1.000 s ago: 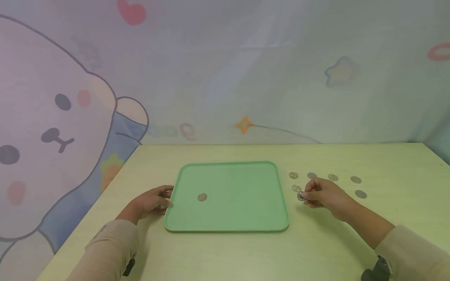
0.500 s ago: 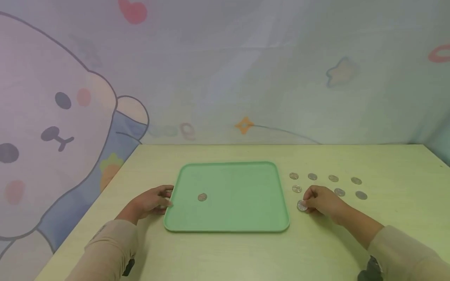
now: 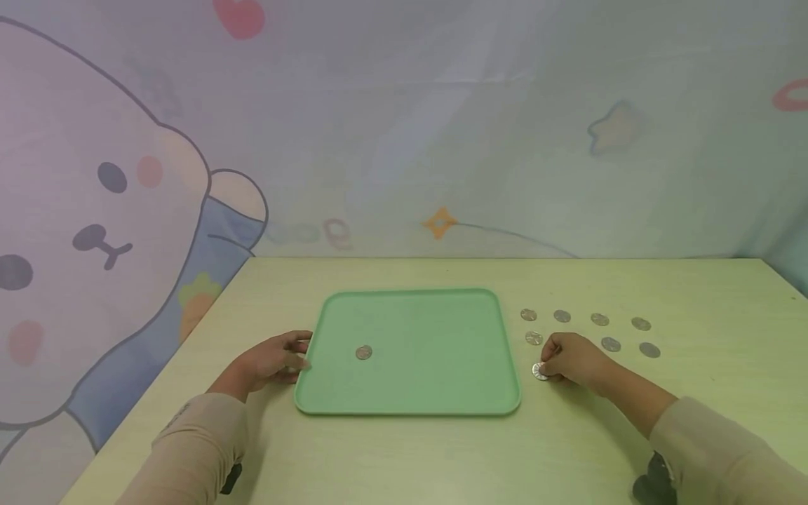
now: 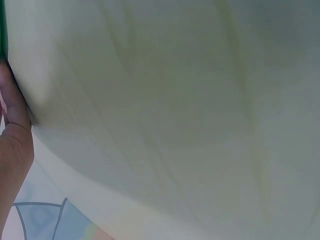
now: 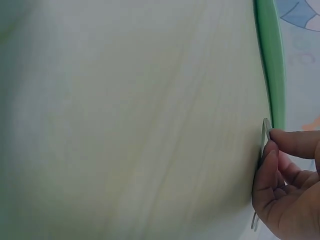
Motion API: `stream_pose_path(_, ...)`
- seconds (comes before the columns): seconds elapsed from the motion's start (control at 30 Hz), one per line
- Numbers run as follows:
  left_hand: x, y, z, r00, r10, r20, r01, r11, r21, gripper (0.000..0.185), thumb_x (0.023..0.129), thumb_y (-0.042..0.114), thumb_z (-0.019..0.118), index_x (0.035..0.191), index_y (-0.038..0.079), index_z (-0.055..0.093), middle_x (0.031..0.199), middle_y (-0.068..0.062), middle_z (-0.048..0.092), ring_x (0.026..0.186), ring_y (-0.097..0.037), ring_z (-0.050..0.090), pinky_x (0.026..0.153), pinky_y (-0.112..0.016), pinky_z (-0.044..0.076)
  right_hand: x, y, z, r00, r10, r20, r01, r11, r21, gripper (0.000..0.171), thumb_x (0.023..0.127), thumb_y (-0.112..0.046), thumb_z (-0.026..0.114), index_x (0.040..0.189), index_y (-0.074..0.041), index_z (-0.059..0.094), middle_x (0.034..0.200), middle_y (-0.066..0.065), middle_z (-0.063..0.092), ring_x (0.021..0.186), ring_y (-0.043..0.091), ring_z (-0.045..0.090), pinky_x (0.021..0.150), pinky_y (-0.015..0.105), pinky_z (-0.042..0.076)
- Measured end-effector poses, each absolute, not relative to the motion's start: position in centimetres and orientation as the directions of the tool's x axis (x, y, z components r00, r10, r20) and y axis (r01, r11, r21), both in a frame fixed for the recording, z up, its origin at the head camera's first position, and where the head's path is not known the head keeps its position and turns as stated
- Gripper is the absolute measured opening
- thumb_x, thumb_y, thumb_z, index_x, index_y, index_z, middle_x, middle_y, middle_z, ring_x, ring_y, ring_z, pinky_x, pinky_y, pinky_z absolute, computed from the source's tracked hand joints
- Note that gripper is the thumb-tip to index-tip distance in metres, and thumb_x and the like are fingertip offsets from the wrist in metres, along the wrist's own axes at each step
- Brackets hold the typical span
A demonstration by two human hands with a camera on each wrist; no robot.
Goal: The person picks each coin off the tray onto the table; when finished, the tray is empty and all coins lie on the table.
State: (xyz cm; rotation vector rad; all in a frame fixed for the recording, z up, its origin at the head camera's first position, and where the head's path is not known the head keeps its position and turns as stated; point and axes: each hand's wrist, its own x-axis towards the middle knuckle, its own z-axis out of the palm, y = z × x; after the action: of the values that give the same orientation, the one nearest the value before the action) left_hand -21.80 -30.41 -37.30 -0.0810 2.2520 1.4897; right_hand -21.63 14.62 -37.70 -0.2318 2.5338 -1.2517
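In the head view, my right hand pinches a silver coin between thumb and fingers, low over the table just right of the tray. The right wrist view shows the pinched coin tilted nearly edge-on, close to the tray's green rim. At the left side of the light green tray, my left hand rests with relaxed fingers touching the rim. A single coin lies flat on the tray's left half. Only part of the left hand shows at the edge of its wrist view.
To the right of the tray, several coins lie on the table in two loose rows, among them a back-row coin and a front-row coin. A patterned cloth backdrop hangs behind the pale wooden table.
My right hand has come down and a little toward the front edge with the coin, uncovering a front-row coin behind it. The left hand and tray have stayed put.
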Motion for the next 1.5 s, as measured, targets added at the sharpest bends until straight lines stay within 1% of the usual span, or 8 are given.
stream_pose_path(0.2, -21.9, -30.3, -37.2, -0.904, 0.188, -0.384, -0.282, 0.413, 0.866, 0.062, 0.08, -0.001, 0.052, 0.134, -0.003, 0.021, 0.12, -0.018, 0.034, 0.09, -0.017, 0.047, 0.072, -0.03, 0.044, -21.7, 14.4, -37.6, -0.952, -0.252, -0.172, -0.041, 0.665, -0.746, 0.014, 0.072, 0.0, 0.062, 0.071, 0.001, 0.049, 0.063, 0.004, 0.048, 0.057, 0.015, 0.044, 0.052, 0.028, 0.039)
stream_pose_path(0.33, -21.9, -30.4, -37.3, -0.905, 0.186, -0.382, -0.276, 0.427, 0.861, 0.062, 0.08, 0.0, 0.052, 0.133, -0.003, 0.021, 0.119, -0.018, 0.034, 0.091, -0.018, 0.046, 0.072, -0.031, 0.044, -21.7, 14.2, -37.8, -0.956, -0.238, -0.173, -0.04, 0.688, -0.724, 0.013, 0.074, 0.0, 0.061, 0.071, 0.001, 0.049, 0.064, 0.004, 0.05, 0.056, 0.015, 0.045, 0.052, 0.027, 0.04)
stream_pose_path(0.63, -21.9, -30.5, -37.5, -0.907, 0.19, -0.377, -0.271, 0.422, 0.865, 0.062, 0.08, -0.001, 0.052, 0.133, -0.004, 0.021, 0.118, -0.017, 0.035, 0.089, -0.017, 0.046, 0.07, -0.031, 0.044, -21.5, 14.1, -37.7, -0.956, -0.228, -0.184, -0.026, 0.692, -0.721, 0.013, 0.075, -0.001, 0.061, 0.071, 0.001, 0.048, 0.065, 0.005, 0.05, 0.058, 0.015, 0.045, 0.053, 0.028, 0.04)
stream_pose_path(0.87, -21.9, -30.5, -37.5, -0.904, 0.191, -0.382, -0.273, 0.427, 0.862, 0.062, 0.08, 0.0, 0.052, 0.133, -0.003, 0.021, 0.119, -0.017, 0.034, 0.089, -0.017, 0.046, 0.071, -0.031, 0.044, -21.6, 14.2, -37.5, -0.955, -0.227, -0.191, 0.006, 0.628, -0.778, 0.01, 0.075, -0.001, 0.058, 0.073, 0.001, 0.047, 0.067, 0.005, 0.048, 0.056, 0.015, 0.043, 0.05, 0.027, 0.038)
stream_pose_path(1.1, -21.8, -30.6, -37.6, -0.905, 0.198, -0.375, -0.267, 0.421, 0.867, 0.061, 0.081, 0.0, 0.052, 0.133, -0.003, 0.021, 0.119, -0.018, 0.035, 0.086, -0.015, 0.048, 0.07, -0.03, 0.044, -21.5, 13.7, -36.6, -0.945, -0.275, -0.175, -0.012, 0.566, -0.824, 0.009, 0.077, -0.003, 0.056, 0.078, 0.002, 0.048, 0.061, 0.004, 0.044, 0.053, 0.015, 0.04, 0.052, 0.029, 0.037)
stream_pose_path(1.23, -21.7, -30.5, -37.5, -0.906, 0.196, -0.375, -0.267, 0.423, 0.866, 0.061, 0.081, 0.0, 0.052, 0.133, -0.003, 0.021, 0.119, -0.018, 0.035, 0.086, -0.015, 0.048, 0.07, -0.03, 0.044, -21.3, 13.3, -36.1, -0.935, -0.31, -0.172, -0.01, 0.507, -0.862, 0.01, 0.079, -0.002, 0.055, 0.081, 0.004, 0.048, 0.067, 0.004, 0.045, 0.057, 0.014, 0.042, 0.055, 0.029, 0.04)
stream_pose_path(1.37, -21.8, -30.5, -37.5, -0.906, 0.193, -0.377, -0.271, 0.422, 0.865, 0.061, 0.081, 0.0, 0.052, 0.133, -0.003, 0.021, 0.12, -0.018, 0.034, 0.088, -0.016, 0.048, 0.07, -0.03, 0.044, -21.1, 12.7, -35.8, -0.925, -0.337, -0.174, 0.006, 0.444, -0.896, 0.011, 0.08, -0.002, 0.054, 0.083, 0.005, 0.047, 0.07, 0.005, 0.045, 0.058, 0.014, 0.041, 0.055, 0.028, 0.039)
stream_pose_path(1.5, -21.9, -30.4, -37.5, -0.904, 0.196, -0.38, -0.271, 0.423, 0.865, 0.062, 0.08, 0.0, 0.052, 0.134, -0.003, 0.021, 0.12, -0.019, 0.034, 0.088, -0.016, 0.048, 0.07, -0.03, 0.044, -21.0, 12.0, -35.7, -0.923, -0.345, -0.17, 0.01, 0.421, -0.907, 0.015, 0.08, -0.004, 0.055, 0.088, 0.006, 0.046, 0.073, 0.006, 0.046, 0.061, 0.015, 0.042, 0.056, 0.028, 0.04)
